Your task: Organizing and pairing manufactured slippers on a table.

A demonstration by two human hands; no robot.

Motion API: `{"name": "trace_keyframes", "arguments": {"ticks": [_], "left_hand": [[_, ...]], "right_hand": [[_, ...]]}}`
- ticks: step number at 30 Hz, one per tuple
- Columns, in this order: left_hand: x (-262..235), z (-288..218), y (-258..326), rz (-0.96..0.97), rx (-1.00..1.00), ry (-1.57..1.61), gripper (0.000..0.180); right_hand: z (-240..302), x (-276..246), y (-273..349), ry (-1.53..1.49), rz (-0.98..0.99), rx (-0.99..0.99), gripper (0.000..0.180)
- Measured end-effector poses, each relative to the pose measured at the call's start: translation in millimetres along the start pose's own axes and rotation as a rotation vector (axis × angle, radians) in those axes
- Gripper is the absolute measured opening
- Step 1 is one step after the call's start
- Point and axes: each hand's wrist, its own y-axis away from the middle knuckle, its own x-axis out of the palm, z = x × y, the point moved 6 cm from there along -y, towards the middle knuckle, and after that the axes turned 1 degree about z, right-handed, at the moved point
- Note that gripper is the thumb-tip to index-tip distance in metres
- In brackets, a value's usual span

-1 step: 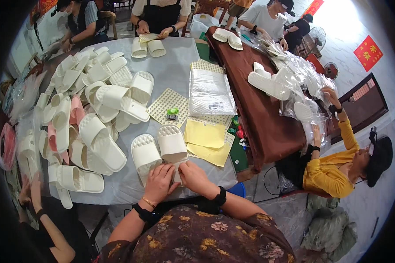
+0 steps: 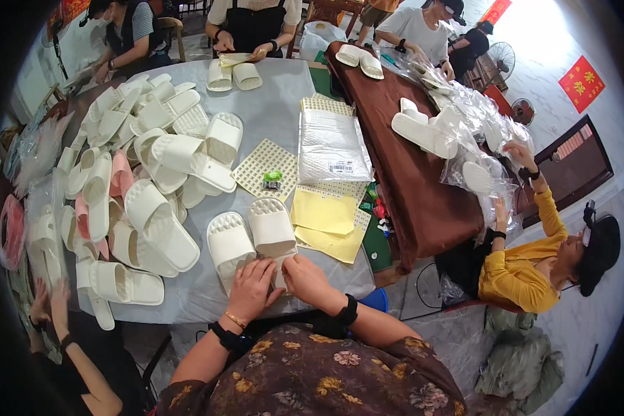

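A pair of cream slippers lies at the table's near edge, toes pointing away from me. My left hand (image 2: 254, 288) holds the right slipper (image 2: 270, 225) near its heel, with the fingers bent over it and the thumb at its edge. Curled closed, my right hand (image 2: 308, 279) touches the same slipper's heel area from the other side. Whatever its fingertips pinch is hidden. The left slipper (image 2: 230, 244) lies alongside, partly covered by my left hand. Just beyond my right hand are yellow sheets (image 2: 324, 211).
A large heap of cream slippers (image 2: 177, 152), with a pink slipper (image 2: 121, 173), covers the table's left. A silvery padded mailer (image 2: 334, 145) and a sticker sheet (image 2: 267, 163) lie ahead. Co-workers surround the tables; bagged slippers (image 2: 478, 177) lie on the brown-covered table (image 2: 402, 180).
My hands and the slippers under them stay where they were. A co-worker's hand at the right and another's at the lower left have shifted slightly.
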Motion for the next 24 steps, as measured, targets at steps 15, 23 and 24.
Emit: {"name": "trace_keyframes", "arguments": {"ticks": [15,23,24], "left_hand": [[4.2,2.3,0.3,0.012,-0.008,0.008,0.060],[1.6,1.4,1.2,-0.001,-0.008,0.010,0.059],[1.2,1.0,1.0,-0.003,-0.008,0.016,0.059]], "right_hand": [[-2.1,-4.0,-0.9,-0.039,-0.016,0.043,0.008],[-7.9,2.0,-5.1,0.034,0.045,0.037,0.011],[-8.6,3.6,-6.7,0.040,0.077,0.034,0.013]]}}
